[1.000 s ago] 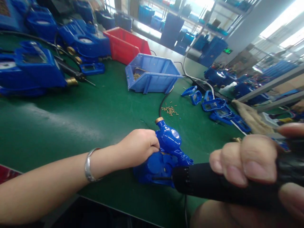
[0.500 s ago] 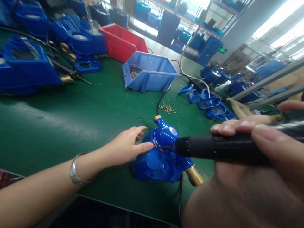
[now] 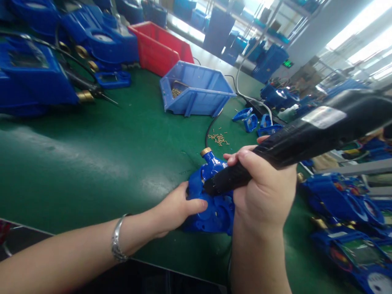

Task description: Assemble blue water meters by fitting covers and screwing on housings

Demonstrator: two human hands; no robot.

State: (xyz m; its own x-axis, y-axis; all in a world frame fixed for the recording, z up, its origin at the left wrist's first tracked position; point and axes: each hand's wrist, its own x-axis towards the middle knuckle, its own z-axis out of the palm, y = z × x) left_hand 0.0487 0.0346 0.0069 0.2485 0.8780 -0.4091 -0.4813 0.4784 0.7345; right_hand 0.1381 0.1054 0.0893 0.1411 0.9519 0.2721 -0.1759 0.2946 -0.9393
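A glossy blue water-meter body (image 3: 211, 204) with a brass threaded end lies on the green bench near the front edge. My left hand (image 3: 177, 208) grips its left side, thumb laid across the top. My right hand (image 3: 263, 188) is wrapped round a black electric screwdriver (image 3: 306, 134), whose tip rests on the meter body. A silver bracelet (image 3: 118, 245) sits on my left wrist.
A light blue bin (image 3: 196, 90) with small brass screws stands behind, a red bin (image 3: 159, 47) beyond it. Loose screws (image 3: 219, 139) lie on the green mat (image 3: 92, 151). More blue meters (image 3: 33, 73) crowd the far left and the right (image 3: 343, 208). A second driver (image 3: 88, 87) lies at left.
My left hand has closed onto the meter's side. My right hand has drawn away from the camera and lowered the screwdriver's tip onto the meter body.
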